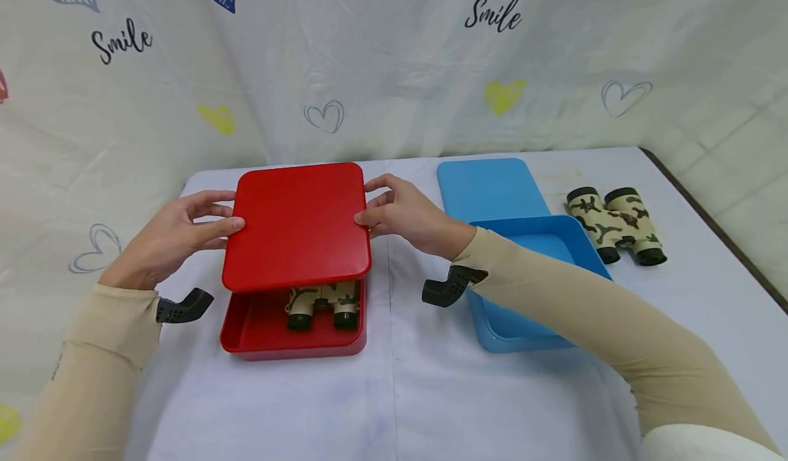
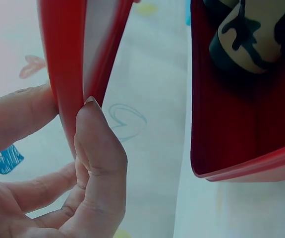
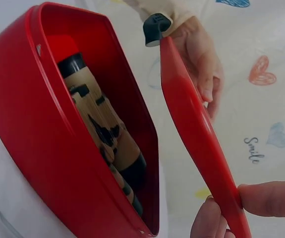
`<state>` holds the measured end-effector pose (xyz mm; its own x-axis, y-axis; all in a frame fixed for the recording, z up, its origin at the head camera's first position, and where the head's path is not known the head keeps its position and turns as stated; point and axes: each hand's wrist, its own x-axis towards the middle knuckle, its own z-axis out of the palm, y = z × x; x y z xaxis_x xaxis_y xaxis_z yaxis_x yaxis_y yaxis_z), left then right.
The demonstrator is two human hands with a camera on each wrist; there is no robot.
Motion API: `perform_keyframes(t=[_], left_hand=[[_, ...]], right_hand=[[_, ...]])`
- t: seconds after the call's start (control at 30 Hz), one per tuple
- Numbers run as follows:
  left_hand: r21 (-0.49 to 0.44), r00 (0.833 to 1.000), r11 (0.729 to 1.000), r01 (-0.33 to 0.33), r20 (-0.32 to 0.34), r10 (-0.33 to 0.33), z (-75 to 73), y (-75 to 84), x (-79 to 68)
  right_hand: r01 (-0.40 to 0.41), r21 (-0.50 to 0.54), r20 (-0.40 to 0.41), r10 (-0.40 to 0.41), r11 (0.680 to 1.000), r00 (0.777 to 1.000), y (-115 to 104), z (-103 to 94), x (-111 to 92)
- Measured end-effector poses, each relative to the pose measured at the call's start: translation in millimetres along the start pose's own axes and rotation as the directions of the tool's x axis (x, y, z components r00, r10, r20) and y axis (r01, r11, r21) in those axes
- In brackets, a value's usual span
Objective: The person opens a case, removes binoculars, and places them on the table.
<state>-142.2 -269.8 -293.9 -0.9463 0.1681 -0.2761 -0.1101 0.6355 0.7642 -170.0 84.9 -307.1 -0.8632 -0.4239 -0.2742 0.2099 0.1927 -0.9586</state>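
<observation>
Both hands grip a flat red lid (image 1: pixel 301 228) by its opposite sides, above a red box (image 1: pixel 295 348). My left hand (image 1: pixel 175 232) pinches the left edge between thumb and fingers; my right hand (image 1: pixel 409 218) pinches the right edge. Inside the box lies a pair of camouflage binoculars (image 1: pixel 323 304), partly covered by the lid in the head view. The right wrist view shows more of the binoculars (image 3: pixel 102 124), lying against the box's inner side. A gap separates the lid (image 2: pixel 65 54) from the box rim in both wrist views.
On the right stands an open blue box (image 1: pixel 511 324), partly behind my right forearm. Its blue lid (image 1: pixel 489 191) lies behind it. Another pair of camouflage binoculars (image 1: pixel 615 225) rests near the right table edge. A printed curtain (image 1: pixel 394 57) hangs at the back.
</observation>
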Motion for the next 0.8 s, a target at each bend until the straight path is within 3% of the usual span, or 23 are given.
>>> perform_keyframes(t=[0.8], left_hand=[[0.014, 1.000, 1.000, 0.010, -0.005, -0.010, -12.1, 1.1, 40.8]], right_hand=[[-0.024, 0.004, -0.022, 0.024, 1.000, 0.999, -9, -9.9, 41]])
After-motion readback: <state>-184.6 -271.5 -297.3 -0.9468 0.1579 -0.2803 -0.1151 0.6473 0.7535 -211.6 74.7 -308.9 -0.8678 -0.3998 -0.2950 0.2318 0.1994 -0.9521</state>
